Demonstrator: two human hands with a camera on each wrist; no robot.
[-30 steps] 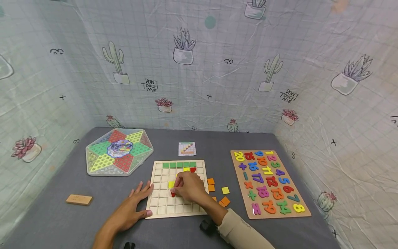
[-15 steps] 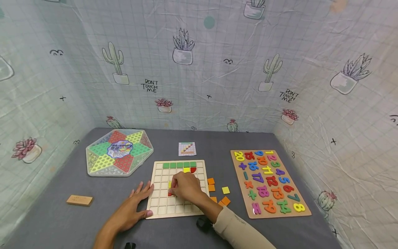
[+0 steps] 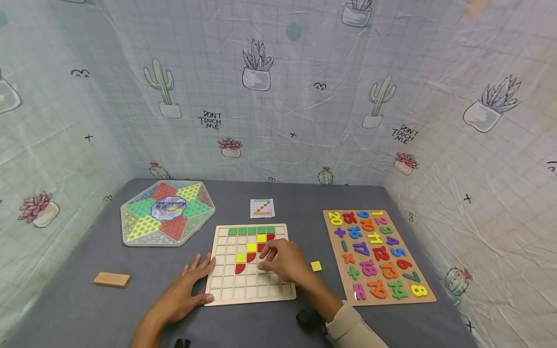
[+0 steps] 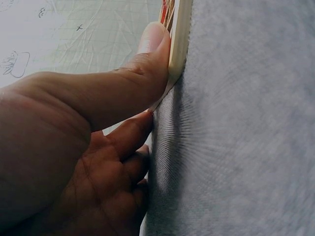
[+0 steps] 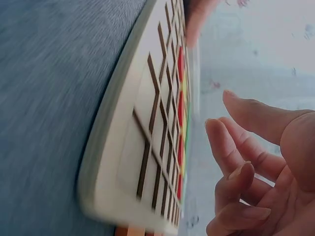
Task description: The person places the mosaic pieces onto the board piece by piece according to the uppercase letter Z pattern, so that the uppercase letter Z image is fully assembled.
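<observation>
A wooden grid board (image 3: 228, 294) lies on the grey table. My left hand (image 3: 184, 290) rests flat at its left edge with fingers spread; in the left wrist view the thumb (image 4: 152, 42) touches the board's edge. My right hand (image 3: 283, 261) is above the right part of the board. In the right wrist view its thumb and fingers stand apart, with nothing between them. A row of green square tiles (image 3: 252, 230) runs along the top of the grid. Below, yellow square tiles (image 3: 241, 258) and red rounded tiles (image 3: 240, 268) step down diagonally to the left.
A small pattern card (image 3: 262, 208) lies behind the board. A number puzzle (image 3: 378, 261) is at right, a hexagonal game box (image 3: 167, 212) at left, a wooden block (image 3: 111, 279) nearer. One yellow tile (image 3: 316, 266) lies right of the board; orange tiles (image 5: 129, 231) show beside it.
My right hand has let go of the lowest red tile and moved right, uncovering the yellow and red diagonal. Its arm now covers the orange tiles in the head view. My left hand has stayed put.
</observation>
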